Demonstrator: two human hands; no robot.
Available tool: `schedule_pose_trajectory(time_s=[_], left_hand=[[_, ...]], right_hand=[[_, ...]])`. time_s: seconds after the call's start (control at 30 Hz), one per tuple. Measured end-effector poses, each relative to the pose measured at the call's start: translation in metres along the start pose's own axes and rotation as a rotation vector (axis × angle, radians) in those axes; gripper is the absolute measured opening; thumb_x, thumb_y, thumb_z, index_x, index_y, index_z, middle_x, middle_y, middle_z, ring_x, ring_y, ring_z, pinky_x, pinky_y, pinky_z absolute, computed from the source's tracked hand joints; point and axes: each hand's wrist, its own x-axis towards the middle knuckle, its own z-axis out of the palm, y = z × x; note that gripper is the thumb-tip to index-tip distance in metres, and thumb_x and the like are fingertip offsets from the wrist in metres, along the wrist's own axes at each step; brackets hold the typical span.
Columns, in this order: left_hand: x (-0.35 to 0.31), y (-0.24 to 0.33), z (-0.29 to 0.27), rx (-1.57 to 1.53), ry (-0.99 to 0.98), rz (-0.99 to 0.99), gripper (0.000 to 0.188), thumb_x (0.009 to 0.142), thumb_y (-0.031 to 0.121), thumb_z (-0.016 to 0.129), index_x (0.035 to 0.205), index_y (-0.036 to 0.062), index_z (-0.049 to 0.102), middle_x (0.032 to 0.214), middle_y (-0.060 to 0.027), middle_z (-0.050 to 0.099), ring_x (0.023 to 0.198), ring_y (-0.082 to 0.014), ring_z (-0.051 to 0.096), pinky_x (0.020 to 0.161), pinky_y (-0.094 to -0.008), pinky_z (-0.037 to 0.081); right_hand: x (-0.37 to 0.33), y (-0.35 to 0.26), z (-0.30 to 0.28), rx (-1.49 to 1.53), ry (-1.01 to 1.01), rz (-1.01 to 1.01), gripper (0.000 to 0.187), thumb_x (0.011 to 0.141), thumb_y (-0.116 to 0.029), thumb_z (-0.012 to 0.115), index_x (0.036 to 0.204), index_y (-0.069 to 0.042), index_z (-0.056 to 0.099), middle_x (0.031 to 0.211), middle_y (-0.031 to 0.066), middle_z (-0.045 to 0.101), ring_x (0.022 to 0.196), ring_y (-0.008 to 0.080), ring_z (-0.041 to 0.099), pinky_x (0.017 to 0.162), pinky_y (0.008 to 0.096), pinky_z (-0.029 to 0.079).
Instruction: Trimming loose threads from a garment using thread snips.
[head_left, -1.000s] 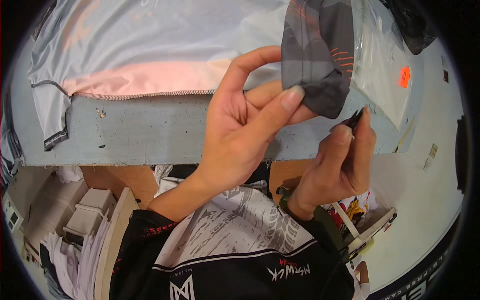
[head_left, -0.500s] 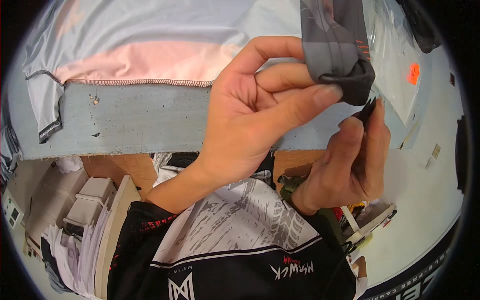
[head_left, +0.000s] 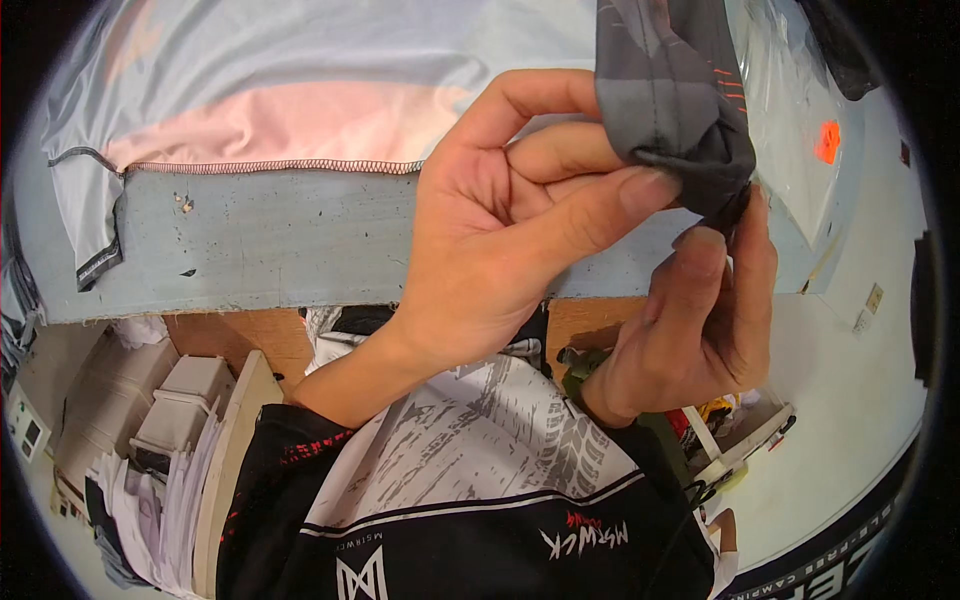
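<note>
A dark grey garment end with a black hem [head_left: 672, 95], perhaps a sleeve, is held up over the table's near edge. My left hand [head_left: 500, 225] pinches its lower edge between thumb and fingers; the cloth is bunched there. Just below and to the right, my right hand [head_left: 700, 315] is closed on a small black pointed tool [head_left: 738, 212], which looks like thread snips. Its tips meet the hem's lower corner, and most of it is hidden by my fingers. Behind them a pale garment [head_left: 300, 70] with a pink patch and dark hem stitching lies spread out.
The blue-grey table [head_left: 330, 240] has a rough near edge and a few dark scraps. A clear plastic bag [head_left: 790, 130] with an orange sticker lies at the right. Below the table stand grey bins [head_left: 180, 400], stacked white papers or cloths [head_left: 165, 500] and an open drawer [head_left: 735, 440].
My right hand has shifted slightly up and left, bringing the black tips from just below the hem onto its corner. The grey cloth has turned a little; my left hand keeps its pinch.
</note>
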Motion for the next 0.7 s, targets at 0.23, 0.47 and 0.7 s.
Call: schedule_pose_trajectory(time_s=[0.23, 0.47, 0.7], left_hand=[[0.0004, 0.0, 0.0013, 0.01, 0.004, -0.02, 0.045, 0.092, -0.001, 0.059, 0.132, 0.0022, 0.038, 0.117, -0.0121, 0.064, 0.114, -0.0236, 0.06, 0.101, -0.0442, 0.048], [0.0, -0.0029, -0.0015, 0.027, -0.006, -0.01, 0.043, 0.092, 0.0, 0.06, 0.129, 0.002, 0.04, 0.117, -0.0121, 0.064, 0.115, -0.023, 0.059, 0.1, -0.0437, 0.048], [0.0004, -0.002, -0.0028, 0.093, 0.035, -0.044, 0.043, 0.093, 0.001, 0.058, 0.131, 0.0032, 0.039, 0.119, -0.0125, 0.064, 0.112, -0.0234, 0.061, 0.101, -0.0443, 0.048]], right_hand=[[-0.0026, 0.0022, 0.0002, 0.044, 0.038, 0.05, 0.034, 0.092, -0.005, 0.06, 0.123, 0.008, 0.058, 0.072, 0.0037, 0.06, 0.05, 0.0009, 0.032, 0.046, 0.0176, 0.021], [-0.0015, 0.0007, 0.0034, 0.018, 0.044, 0.037, 0.032, 0.092, -0.004, 0.058, 0.122, 0.008, 0.06, 0.073, 0.0033, 0.059, 0.05, 0.0012, 0.033, 0.046, 0.017, 0.021], [0.001, 0.0048, -0.0014, 0.001, 0.094, 0.038, 0.029, 0.092, -0.003, 0.058, 0.119, 0.008, 0.061, 0.073, 0.0048, 0.057, 0.048, 0.002, 0.032, 0.044, 0.0176, 0.02]])
